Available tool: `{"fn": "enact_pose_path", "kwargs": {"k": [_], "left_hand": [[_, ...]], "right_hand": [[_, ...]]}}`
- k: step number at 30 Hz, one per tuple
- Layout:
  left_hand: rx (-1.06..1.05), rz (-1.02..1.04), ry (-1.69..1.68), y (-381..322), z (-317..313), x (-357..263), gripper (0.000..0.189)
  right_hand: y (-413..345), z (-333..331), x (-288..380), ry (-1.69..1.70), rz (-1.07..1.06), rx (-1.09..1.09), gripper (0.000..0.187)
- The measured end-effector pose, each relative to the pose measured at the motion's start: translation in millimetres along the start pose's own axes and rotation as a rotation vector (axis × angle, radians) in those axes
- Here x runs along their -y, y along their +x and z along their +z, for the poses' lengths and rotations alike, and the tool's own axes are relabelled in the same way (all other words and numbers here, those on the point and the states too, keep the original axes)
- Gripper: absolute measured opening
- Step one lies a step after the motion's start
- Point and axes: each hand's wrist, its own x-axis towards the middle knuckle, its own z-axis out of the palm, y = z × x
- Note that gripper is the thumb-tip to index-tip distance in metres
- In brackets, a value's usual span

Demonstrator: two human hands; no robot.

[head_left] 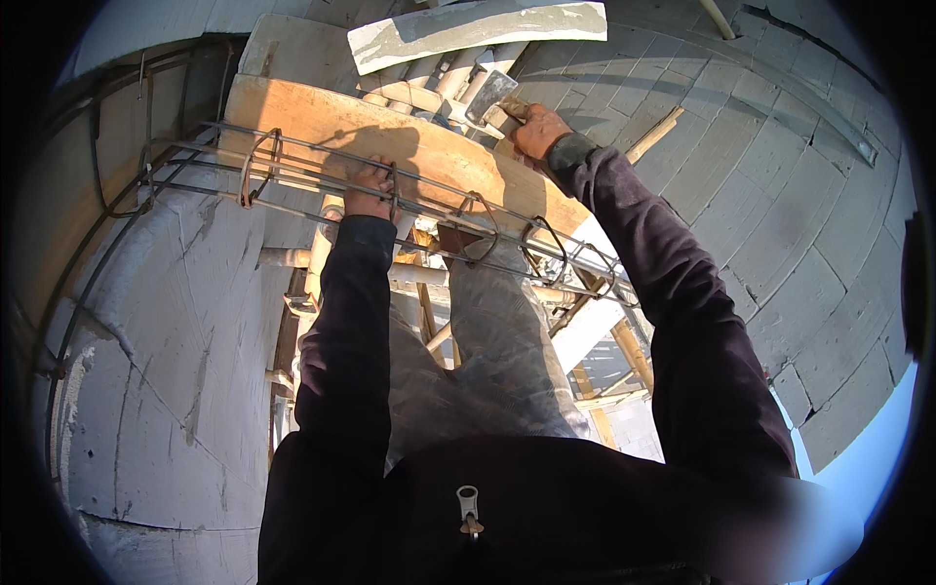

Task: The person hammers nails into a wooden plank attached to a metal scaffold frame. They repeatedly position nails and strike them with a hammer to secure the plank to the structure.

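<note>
My left hand [371, 191] is closed around the bars of a rebar cage [322, 175], close to one of its bent stirrups [395, 189]. The cage stretches across in front of me, over a wooden formwork board [307, 110] lit by the sun. Beyond the board's far edge, my right hand [540, 133] grips a hand tool [494, 93] with a broad flat metal head, which looks like a hatchet. Most of its handle is hidden in my fist. Below the cage show my trouser legs [497, 322].
Grey block walls stand at left [197, 351] and right [790, 292]. Scaffold poles [417, 274] cross below me. A pale board [475, 33] spans the far side. A wooden stick [656, 135] juts out by the right wall. Bent rebar [95, 278] runs along the left.
</note>
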Motion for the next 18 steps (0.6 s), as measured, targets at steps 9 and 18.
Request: {"fn": "enact_pose_path", "kwargs": {"k": [9, 18], "left_hand": [[-0.088, 0.045, -0.04, 3, 8, 14, 0.026], [-0.159, 0.107, -0.211, 17, 2, 27, 0.025]], "right_hand": [[19, 32, 66, 0.202, -0.114, 0.094, 0.051], [26, 44, 84, 0.132, -0.146, 0.216, 0.05]]}}
